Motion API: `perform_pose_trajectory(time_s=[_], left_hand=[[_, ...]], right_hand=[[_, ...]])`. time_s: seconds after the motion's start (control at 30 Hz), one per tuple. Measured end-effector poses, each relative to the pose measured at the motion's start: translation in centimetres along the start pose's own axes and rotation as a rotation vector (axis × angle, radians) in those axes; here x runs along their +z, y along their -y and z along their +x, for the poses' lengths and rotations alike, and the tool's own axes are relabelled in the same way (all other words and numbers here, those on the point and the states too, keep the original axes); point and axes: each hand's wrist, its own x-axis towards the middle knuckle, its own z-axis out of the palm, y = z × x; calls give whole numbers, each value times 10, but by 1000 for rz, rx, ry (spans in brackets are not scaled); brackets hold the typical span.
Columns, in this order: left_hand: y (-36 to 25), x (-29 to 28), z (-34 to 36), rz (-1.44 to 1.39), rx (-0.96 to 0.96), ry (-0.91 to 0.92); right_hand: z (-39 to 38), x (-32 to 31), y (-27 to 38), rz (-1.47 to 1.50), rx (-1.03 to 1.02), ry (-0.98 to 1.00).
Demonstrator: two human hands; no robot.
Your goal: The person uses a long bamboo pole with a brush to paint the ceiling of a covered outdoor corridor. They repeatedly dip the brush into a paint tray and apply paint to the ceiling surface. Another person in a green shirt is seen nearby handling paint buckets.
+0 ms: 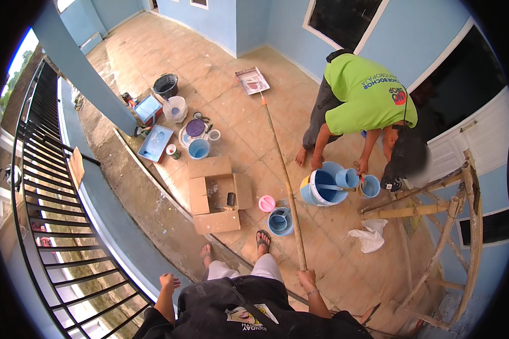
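My right hand (pixel 307 281) is closed round the lower end of a long wooden pole (pixel 284 181). The pole stretches away across the floor, and its orange-tipped far end meets a pale paint tray (pixel 243 75). A roller (pixel 253 83) seems to lie in that tray, too small to make out well. My left hand (pixel 169 281) hangs low at my left side, fingers loosely apart, with nothing seen in it. Right of the pole, a co-worker in a bright green shirt (pixel 367 93) bends over a large paint bucket (pixel 324 198) and handles a blue dipper (pixel 347 178) and a small blue pail (pixel 370 187).
An open cardboard box (pixel 219 222) lies ahead of my feet, near a pink tub (pixel 267 203) and a blue bucket (pixel 280 230). Paint trays (pixel 156 148) and several pots stand farther left. A wooden trestle (pixel 435 212) is at right; a black railing (pixel 68 226) runs along the left.
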Motion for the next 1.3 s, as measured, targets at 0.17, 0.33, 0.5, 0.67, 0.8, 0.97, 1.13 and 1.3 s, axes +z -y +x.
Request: perform_pose_trajectory(time_s=[0.17, 0.33, 0.5, 0.67, 0.8, 0.97, 1.13, 1.3], left_hand=[[36, 64, -83, 28, 111, 159], [28, 115, -134, 57, 246, 277], [37, 123, -162, 3, 280, 201], [64, 118, -168, 62, 181, 184], [74, 125, -156, 118, 109, 224], [62, 143, -142, 141, 158, 266], [33, 155, -150, 80, 252, 295], [14, 149, -167, 138, 302, 341]], right_hand=[[68, -33, 27, -46, -8, 23], [106, -52, 72, 14, -40, 78], [127, -63, 83, 68, -44, 174], [124, -91, 56, 69, -15, 174], [97, -117, 18, 8, -18, 142], [32, -161, -36, -53, 104, 153], [18, -175, -36, -74, 92, 118], [79, -136, 35, -18, -42, 111]])
